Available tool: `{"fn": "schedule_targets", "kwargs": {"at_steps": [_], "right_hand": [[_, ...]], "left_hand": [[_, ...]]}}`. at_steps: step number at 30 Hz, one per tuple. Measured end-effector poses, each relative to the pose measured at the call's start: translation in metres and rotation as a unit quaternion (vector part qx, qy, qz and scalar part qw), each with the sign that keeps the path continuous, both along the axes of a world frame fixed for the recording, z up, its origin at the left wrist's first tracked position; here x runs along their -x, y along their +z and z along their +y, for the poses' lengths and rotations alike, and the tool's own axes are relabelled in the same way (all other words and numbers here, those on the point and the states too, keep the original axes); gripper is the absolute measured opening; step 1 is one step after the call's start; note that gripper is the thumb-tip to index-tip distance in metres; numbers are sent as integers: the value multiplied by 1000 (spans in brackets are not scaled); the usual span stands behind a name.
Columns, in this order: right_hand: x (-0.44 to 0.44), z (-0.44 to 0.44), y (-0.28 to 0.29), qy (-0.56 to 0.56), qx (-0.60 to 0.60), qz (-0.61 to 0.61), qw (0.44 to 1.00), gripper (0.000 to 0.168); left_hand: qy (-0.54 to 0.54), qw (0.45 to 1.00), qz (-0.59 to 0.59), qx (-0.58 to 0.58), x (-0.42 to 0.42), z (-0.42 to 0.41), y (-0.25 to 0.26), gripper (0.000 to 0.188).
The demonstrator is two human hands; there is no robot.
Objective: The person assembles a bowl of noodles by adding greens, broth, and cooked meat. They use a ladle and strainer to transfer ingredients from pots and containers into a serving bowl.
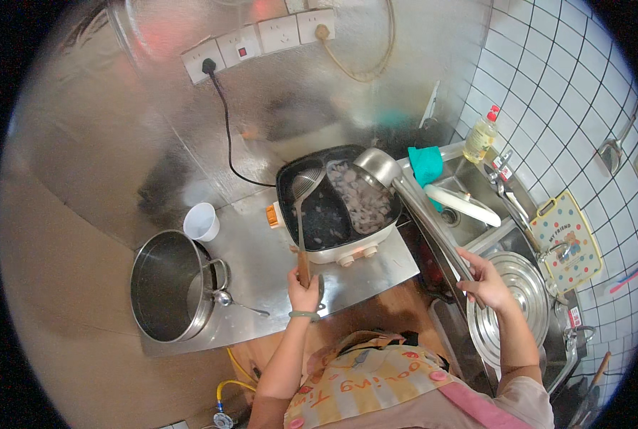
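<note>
My left hand point(304, 292) grips the wooden handle of a slotted metal turner point(307, 182), whose head is in the left compartment of a divided electric hot pot point(319, 220). A few pale pieces lie in that compartment. My right hand point(485, 281) holds the long handle of a steel ladle point(378, 167); its bowl is tilted over the upper right rim of the pot. Many greyish pieces, of a food I cannot tell, fill the liquid in the right compartment point(364, 206).
On the steel counter point(260, 257) stand a large steel stockpot point(174, 289), a white plastic tub point(201, 221) and a small spoon. At right are a sink point(458, 177) with a white-rimmed lid point(461, 205), a teal cloth point(426, 165), a soap bottle point(481, 137) and a large steel lid point(512, 316).
</note>
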State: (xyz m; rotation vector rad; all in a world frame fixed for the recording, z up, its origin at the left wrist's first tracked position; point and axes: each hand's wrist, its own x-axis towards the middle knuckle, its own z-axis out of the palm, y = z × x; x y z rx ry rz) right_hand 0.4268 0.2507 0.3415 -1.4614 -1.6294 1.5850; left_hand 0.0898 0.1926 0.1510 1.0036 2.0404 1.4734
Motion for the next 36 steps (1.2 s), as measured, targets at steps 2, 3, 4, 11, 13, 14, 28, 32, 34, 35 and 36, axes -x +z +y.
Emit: {"fn": "schedule_targets", "kwargs": {"at_steps": [2, 3, 4, 11, 13, 14, 28, 32, 34, 35, 36], "right_hand": [[-8, -5, -10, 15, -63, -42, 997, 62], [-13, -6, -21, 22, -137, -66, 988, 62], [-18, -7, -33, 28, -208, -91, 973, 62], [-15, -21, -21, -35, 17, 14, 999, 63], [-18, -25, -26, -44, 18, 50, 998, 63], [-21, -27, -28, -48, 12, 62, 997, 63], [-49, -27, -37, -58, 59, 128, 988, 63], [-50, -20, -42, -68, 63, 159, 983, 63], [-51, -16, -45, -67, 63, 167, 982, 63], [-51, -15, -46, -67, 63, 171, 981, 63], [-49, -14, -43, -70, 72, 180, 979, 63]], "left_hand": [[33, 973, -228, -29, 6, -3, -16, 28], [38, 948, -312, -52, 8, -10, -21, 25], [43, 916, -393, -72, 11, -17, -26, 23], [-21, 822, -569, 12, -60, 24, -86, 25], [26, 713, -699, -43, -65, 54, -94, 27], [50, 657, -749, -64, -64, 66, -99, 27], [200, 828, -515, -94, -88, 98, -123, 14], [181, 828, -523, -90, -90, 93, -127, 9], [137, 777, -609, -81, -94, 91, -123, 7], [99, 765, -634, -53, -98, 92, -121, 7], [62, 751, -656, -25, -104, 93, -116, 9]]}}
